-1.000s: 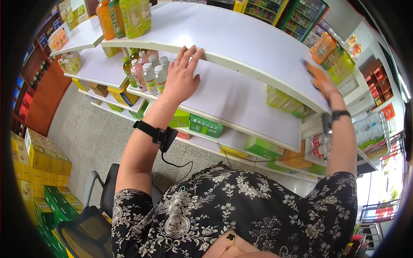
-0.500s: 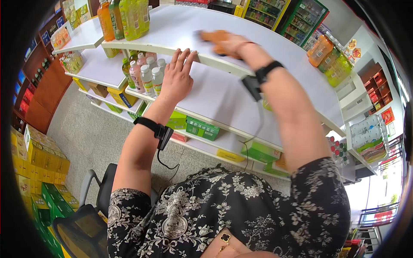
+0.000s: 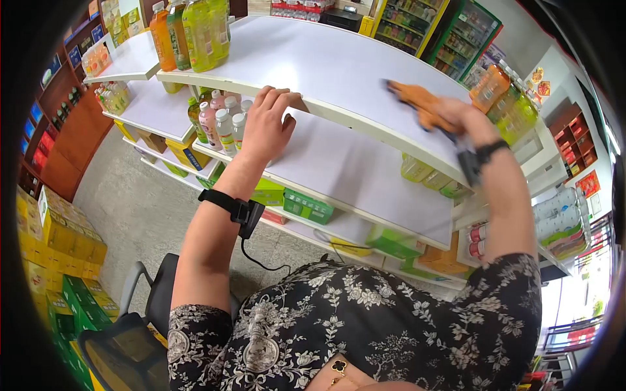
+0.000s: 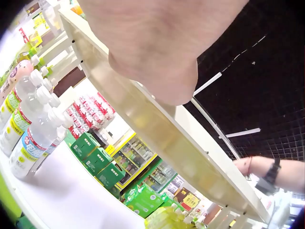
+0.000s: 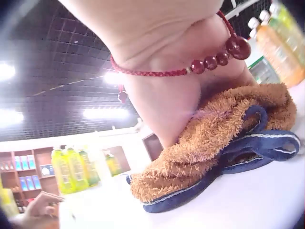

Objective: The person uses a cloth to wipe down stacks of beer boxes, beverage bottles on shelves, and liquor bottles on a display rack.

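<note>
An orange-brown terry cloth point(image 3: 417, 101) with dark blue edging lies bunched on the white top shelf point(image 3: 313, 55). My right hand point(image 3: 460, 116) grips it from above. In the right wrist view the cloth point(image 5: 205, 138) bulges out beneath the palm and its blue border loops loosely; the fingertips are hidden. My left hand point(image 3: 267, 124) rests at the front edge of that same shelf, fingers laid over the rim. Just left of that hand, clear bottles with white caps point(image 3: 223, 130) stand on the shelf below.
Orange and green drink bottles point(image 3: 163, 39) stand at the top shelf's left end. More bottles point(image 3: 492, 88) stand at its right end, close to my right hand. Green cartons point(image 3: 308, 207) sit on a lower shelf. An office chair point(image 3: 127, 345) is at my left.
The right hand swept the cloth left along the top shelf, then back right to a spot short of the right-end bottles. The left hand stayed at the edge, its fingers now more bent.
</note>
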`<state>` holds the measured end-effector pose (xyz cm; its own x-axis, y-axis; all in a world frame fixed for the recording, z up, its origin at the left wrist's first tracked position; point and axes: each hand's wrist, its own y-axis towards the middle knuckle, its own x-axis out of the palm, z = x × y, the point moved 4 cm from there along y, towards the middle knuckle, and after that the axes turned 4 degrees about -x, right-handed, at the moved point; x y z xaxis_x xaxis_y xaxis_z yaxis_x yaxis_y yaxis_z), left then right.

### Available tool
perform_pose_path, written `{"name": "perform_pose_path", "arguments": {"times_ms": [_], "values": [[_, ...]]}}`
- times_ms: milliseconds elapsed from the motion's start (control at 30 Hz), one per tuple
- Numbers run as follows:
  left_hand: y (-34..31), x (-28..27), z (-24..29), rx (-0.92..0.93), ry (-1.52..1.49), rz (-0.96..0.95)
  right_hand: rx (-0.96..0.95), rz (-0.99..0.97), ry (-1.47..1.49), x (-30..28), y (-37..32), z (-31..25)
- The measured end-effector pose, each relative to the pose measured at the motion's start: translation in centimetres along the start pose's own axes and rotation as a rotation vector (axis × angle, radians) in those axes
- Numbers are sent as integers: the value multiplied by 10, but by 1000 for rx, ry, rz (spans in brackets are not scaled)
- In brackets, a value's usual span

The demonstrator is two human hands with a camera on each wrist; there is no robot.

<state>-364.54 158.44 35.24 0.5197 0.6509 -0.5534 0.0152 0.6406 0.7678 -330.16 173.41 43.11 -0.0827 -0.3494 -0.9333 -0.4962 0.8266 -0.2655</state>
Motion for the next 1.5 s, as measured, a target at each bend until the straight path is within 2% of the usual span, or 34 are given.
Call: {"name": "perform_pose_path", "arguments": {"times_ms": [100, 200, 300, 333, 400, 433, 467, 600, 733, 767, 833, 900, 1000, 1100, 1133, 1233, 1300, 1367, 1400, 1500], "values": [[4, 4, -7, -20, -41, 42, 306, 57, -98, -1, -77, 157], [4, 5, -7, -30, -46, 92, 544, 49, -250, 0, -146, 255], [5, 5, -6, -34, -61, 98, 580, -30, -538, -8, -152, 253], [11, 7, -10, -27, -56, 114, 565, 9, -539, -17, -138, 239], [11, 8, -10, -33, -45, 104, 519, 287, 7, -16, -112, 256], [13, 7, -10, -29, -45, 107, 435, 552, 553, -16, -83, 270], [12, 7, -9, -44, -53, 106, 428, 592, 616, -25, -61, 253], [9, 8, -10, -67, -69, 90, 309, 520, 524, -38, 41, 130], [9, 10, -10, -105, -59, 84, 26, 204, -50, -24, 156, -31], [9, 9, -8, -104, -54, 83, -91, 57, -280, -22, 147, -96], [12, 8, -8, -92, -51, 72, -220, -16, -313, -1, 181, -146], [11, 9, -6, -85, -30, 59, -250, -59, -340, 10, 183, -179], [11, 10, -5, -85, -7, 61, -229, -26, -662, 10, 180, -179], [12, 11, -6, -87, -14, 67, -954, -8, -57, -1, 155, -151], [11, 11, -7, -85, -19, 64, -704, 44, -295, -4, 170, -116], [10, 10, -8, -99, -32, 77, 454, 161, -27, -49, 100, 12], [9, 10, -8, -126, -42, 89, 369, 195, -208, -65, 115, 135], [7, 11, -10, -136, -50, 101, 426, 176, -279, -70, 123, 205], [6, 12, -11, -130, -46, 111, 466, 156, -281, -72, 131, 232], [1, 15, -10, -161, -43, 110, 681, -199, -236, -72, 161, 254]]}}
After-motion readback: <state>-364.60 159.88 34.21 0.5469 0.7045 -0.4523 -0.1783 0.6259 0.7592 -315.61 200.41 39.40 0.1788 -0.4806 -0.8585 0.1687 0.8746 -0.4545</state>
